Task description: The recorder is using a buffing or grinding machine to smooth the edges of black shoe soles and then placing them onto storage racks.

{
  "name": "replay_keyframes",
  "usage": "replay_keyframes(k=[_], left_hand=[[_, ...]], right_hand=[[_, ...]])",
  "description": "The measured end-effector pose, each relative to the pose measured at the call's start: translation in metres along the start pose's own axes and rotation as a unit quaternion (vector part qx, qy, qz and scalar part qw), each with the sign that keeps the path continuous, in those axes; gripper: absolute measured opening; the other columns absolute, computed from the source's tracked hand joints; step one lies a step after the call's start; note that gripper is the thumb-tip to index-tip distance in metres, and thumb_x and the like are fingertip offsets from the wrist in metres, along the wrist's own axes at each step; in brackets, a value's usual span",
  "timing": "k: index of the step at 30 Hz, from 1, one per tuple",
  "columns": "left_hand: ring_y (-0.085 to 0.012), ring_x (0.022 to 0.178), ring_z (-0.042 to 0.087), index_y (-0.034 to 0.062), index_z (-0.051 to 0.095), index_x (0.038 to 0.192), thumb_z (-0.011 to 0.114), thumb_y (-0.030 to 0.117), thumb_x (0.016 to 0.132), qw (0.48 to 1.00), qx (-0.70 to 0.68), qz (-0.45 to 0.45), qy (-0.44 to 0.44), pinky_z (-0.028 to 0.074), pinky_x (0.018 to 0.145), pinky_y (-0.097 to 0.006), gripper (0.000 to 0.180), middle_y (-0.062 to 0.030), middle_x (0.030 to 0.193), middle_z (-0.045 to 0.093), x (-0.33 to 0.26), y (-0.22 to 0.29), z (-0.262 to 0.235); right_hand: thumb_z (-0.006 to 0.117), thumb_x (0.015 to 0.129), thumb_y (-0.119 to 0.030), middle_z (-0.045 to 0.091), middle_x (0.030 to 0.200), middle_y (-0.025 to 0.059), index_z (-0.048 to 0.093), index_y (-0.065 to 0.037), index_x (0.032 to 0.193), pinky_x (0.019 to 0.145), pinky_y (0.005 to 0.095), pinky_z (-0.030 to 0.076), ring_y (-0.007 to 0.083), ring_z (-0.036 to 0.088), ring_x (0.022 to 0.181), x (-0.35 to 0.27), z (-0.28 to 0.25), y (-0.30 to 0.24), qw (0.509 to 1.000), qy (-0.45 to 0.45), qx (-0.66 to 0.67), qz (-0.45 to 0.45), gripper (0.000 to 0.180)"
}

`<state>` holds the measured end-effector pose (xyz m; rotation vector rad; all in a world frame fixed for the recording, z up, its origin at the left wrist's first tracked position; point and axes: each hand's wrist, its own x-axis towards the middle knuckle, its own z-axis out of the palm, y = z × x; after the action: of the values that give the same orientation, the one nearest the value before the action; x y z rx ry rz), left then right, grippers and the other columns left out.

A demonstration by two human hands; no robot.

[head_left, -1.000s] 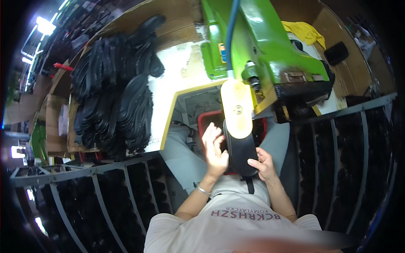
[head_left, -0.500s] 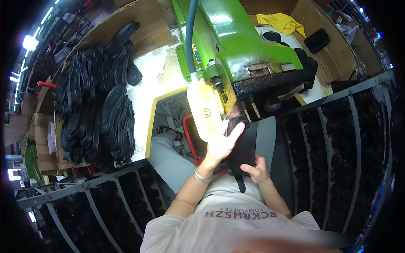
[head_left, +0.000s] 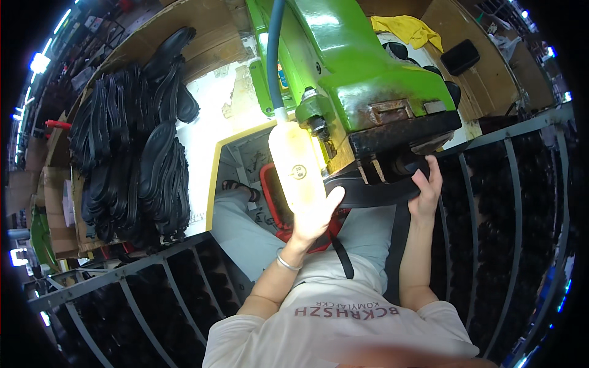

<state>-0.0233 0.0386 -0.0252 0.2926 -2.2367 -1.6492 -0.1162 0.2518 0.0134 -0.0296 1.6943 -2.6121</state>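
- Black shoe sole [head_left: 381, 194] is lying crosswise under front of green machine [head_left: 383, 83], over wearer's lap; long axis is running L–R, approx level, w/ R end curling up toward machine's dark underside.
- R hand [head_left: 427, 189] is gripping sole's R end; thumb is pressing near side, fingers are wrapping behind, so it's pinching that end btwn them; forearm is rising almost straight from below.
- L hand [head_left: 316, 211] is sitting at opp. end, thumb extending to sole's L tip; other fingers are getting lost in glare of lit lamp [head_left: 294, 165], so can't tell if they're spread or closing on sole.
- Key relation: sole is spanning gap btwn hands, R of L thumb, L of R fingers; both hands are staying close, R w/ the clearer hold; metal prongs [head_left: 370, 172] are hanging just above sole's middle, contact can't be told.
- Nearby: red container [head_left: 265, 181] is standing low btwn legs; stacked black soles [head_left: 123, 153] are filling L side of white tabletop [head_left: 199, 153]; yellow cloth [head_left: 408, 32] is lying beyond machine, R side.
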Motion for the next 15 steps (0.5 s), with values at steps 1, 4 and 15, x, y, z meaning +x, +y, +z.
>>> replay_keyframes(k=[1,4,15], left_hand=[[-0.0062,0.071,0.051,-0.0006,0.059,0.093,0.065,0.003,0.083,0.999,-0.041,-0.004,-0.003,0.043,0.065,-0.021,0.012,0.0005,0.079,0.057,0.002,0.003,-0.005],[-0.0103,0.079,0.053,-0.0003,0.058,0.101,0.065,0.002,0.083,0.968,-0.248,-0.036,-0.019,0.046,0.072,-0.024,0.019,-0.0023,0.087,0.057,0.004,0.012,-0.026],[-0.0120,0.083,0.060,-0.0052,0.058,0.100,0.064,0.000,0.081,0.958,-0.254,-0.108,0.075,0.047,0.078,-0.025,0.020,-0.0074,0.091,0.064,-0.037,-0.020,-0.099]], right_hand=[[0.064,0.076,0.002,0.059,0.093,0.0062,0.050,-0.002,0.105,0.076,0.0245,0.047,0.0119,0.058,0.084,0.009,0.008,0.001,1.000,-0.013,0.010,-0.005,0.033],[0.064,0.076,0.001,0.059,0.095,0.0069,0.049,-0.002,0.105,0.073,0.0243,0.048,0.0119,0.058,0.083,0.022,0.024,0.009,0.995,-0.089,0.045,0.019,0.032],[0.066,0.066,0.008,0.063,0.097,0.0058,0.056,0.002,0.108,0.080,0.0257,0.048,0.0134,0.060,0.087,-0.021,0.080,0.056,0.990,-0.125,0.043,0.055,0.043]])
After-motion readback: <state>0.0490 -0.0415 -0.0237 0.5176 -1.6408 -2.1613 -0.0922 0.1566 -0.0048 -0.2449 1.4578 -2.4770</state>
